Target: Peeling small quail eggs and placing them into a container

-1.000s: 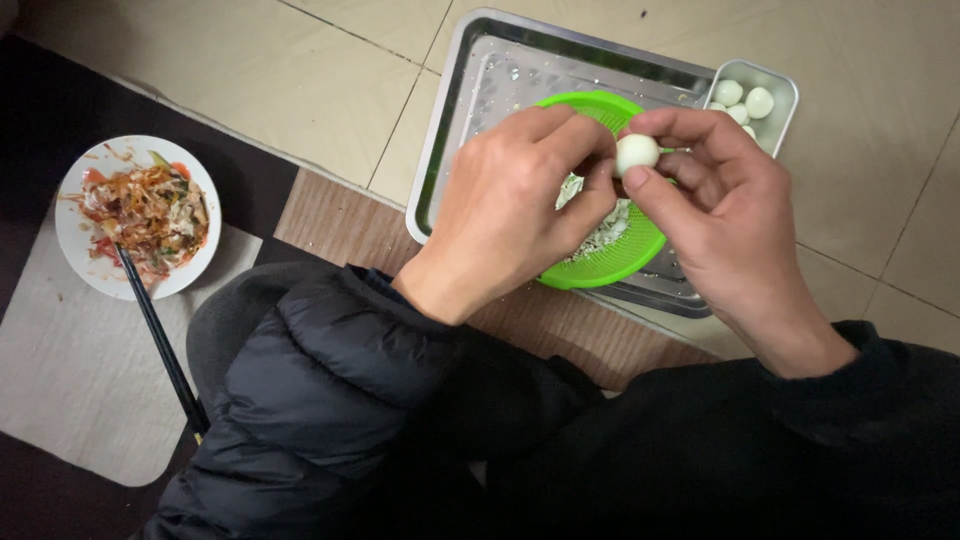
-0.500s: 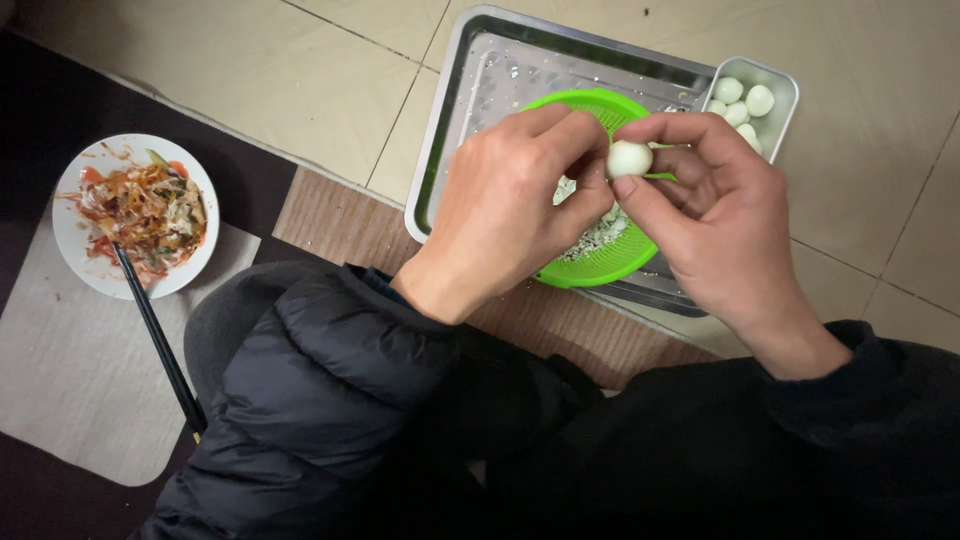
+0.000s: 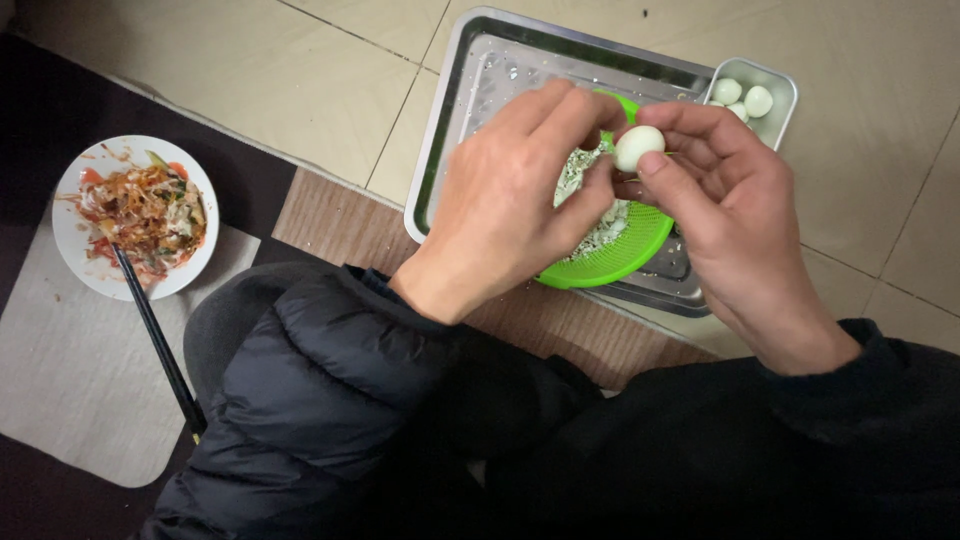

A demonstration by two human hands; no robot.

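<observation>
Now both the left hand [image 3: 510, 195] and right hand [image 3: 735, 215] pinch a small peeled egg [image 3: 638, 147], its long axis tilted up-right.

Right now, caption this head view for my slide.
Both hands, left hand and right hand, hold a small peeled egg over a green strainer in a steel tray.

No packages, labels, signs, screens.

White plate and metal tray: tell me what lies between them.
In the head view, between the white plate and the metal tray lie bare beige floor tiles and a dark mat edge.
</observation>
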